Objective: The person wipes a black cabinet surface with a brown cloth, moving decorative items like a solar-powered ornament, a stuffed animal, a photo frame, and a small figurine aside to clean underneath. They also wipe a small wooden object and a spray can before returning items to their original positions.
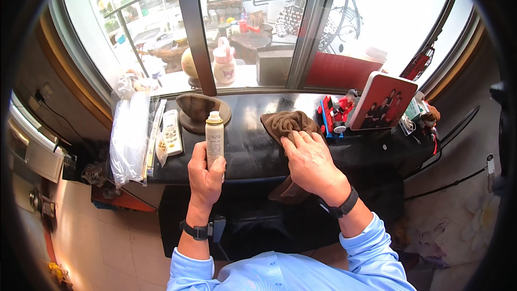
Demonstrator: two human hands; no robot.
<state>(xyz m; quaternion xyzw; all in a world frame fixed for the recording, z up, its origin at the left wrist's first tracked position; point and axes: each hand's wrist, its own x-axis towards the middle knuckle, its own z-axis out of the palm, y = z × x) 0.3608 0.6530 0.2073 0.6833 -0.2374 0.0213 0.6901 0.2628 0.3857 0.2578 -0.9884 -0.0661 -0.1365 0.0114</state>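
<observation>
My left hand (207, 173) grips an upright aerosol can (214, 137) with a pale body and a white nozzle; its label bears writing. My right hand (309, 161) lies on a bunched brown cloth (291, 123), fingers pressing it against the glossy black top (250, 145) by the window. Part of a brown cloth also hangs below the front edge, under my right hand. Just right of the cloth stands a red and blue toy with a figure (337, 113). The can is held in front of a dark round wooden stand (198, 109).
On the left lie plastic-wrapped cups (128, 137) and a white remote control (172, 131). A framed group photo (383, 101) leans at the right, with small boxes and a doll (429, 116) beyond it. The window frame (250, 91) bounds the back. A pink-lidded bottle (224, 62) stands behind the glass.
</observation>
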